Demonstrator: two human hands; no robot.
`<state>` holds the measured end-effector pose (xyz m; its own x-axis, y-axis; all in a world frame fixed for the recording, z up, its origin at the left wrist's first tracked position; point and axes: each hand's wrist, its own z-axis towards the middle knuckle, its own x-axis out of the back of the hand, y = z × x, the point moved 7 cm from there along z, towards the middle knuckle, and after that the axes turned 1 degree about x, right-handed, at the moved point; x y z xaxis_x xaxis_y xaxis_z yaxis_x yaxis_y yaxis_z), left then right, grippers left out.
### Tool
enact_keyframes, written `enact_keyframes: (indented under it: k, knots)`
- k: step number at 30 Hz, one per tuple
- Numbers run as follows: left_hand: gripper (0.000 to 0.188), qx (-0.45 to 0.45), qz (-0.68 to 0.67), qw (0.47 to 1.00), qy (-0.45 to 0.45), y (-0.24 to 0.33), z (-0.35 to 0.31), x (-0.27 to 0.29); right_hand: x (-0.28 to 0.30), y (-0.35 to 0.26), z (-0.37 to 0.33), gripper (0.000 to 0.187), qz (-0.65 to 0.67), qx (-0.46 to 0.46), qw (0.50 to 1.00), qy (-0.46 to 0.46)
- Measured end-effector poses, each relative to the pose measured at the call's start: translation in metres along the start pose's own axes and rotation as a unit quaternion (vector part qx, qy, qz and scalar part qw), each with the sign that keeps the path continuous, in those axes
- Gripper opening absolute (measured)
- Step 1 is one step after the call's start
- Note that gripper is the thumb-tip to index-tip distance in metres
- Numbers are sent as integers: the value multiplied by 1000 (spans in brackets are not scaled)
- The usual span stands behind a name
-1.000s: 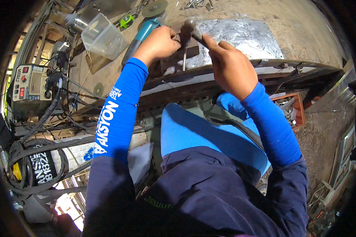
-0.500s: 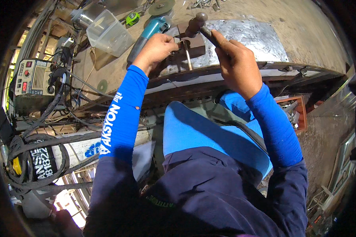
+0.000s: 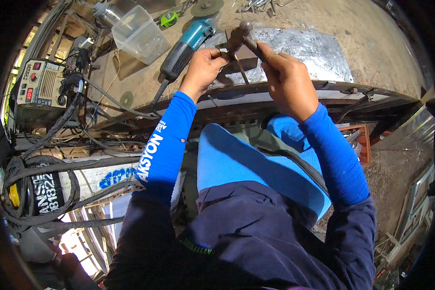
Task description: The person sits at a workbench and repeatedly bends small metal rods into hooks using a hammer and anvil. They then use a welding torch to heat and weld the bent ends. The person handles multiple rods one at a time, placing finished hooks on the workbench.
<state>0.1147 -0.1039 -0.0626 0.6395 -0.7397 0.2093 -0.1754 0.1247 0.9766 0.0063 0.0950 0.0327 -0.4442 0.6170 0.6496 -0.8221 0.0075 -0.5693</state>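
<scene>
My right hand (image 3: pixel 290 79) is wrapped round the handle of a ball-peen hammer (image 3: pixel 245 28), its head raised over the bench edge. Left of it, my left hand (image 3: pixel 206 70) has thumb and fingers pinched on the upper end of a thin metal rod (image 3: pixel 240 68). This rod slants down toward the bench's near edge, close below the hammer head. Under both hands lies a grey metal sheet (image 3: pixel 319 53) with handwritten marks. Beside my left hand rests a teal and black angle grinder (image 3: pixel 191 42). My fingers partly hide the rod's gripped end.
A clear plastic container (image 3: pixel 140 36), a green tape measure (image 3: pixel 169 19) and a grinding disc (image 3: pixel 207 7) stand on the bench (image 3: pixel 372 48). At left are a welding machine (image 3: pixel 41 82) and coiled cables (image 3: pixel 21 193). A red crate (image 3: pixel 362 142) sits below the bench at right.
My left hand has shifted right and a little down, and the rod leans more to the right. The hammer stays nearly in place. The view has turned slightly, showing more of the grinder.
</scene>
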Motion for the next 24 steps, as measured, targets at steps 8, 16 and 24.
enact_keyframes:
  k: [8,16,24]
  knots:
    - [12,12,5,1000,2,-5,3,6,-4,5,7,44,-37,-18,999,-34]
    - [14,-6,-9,1000,23,-2,1,1,0,2,13,44,-42,-2,998,-46]
    - [16,-8,11,999,33,0,-8,-3,1,5,2,43,-21,-3,1000,-21]
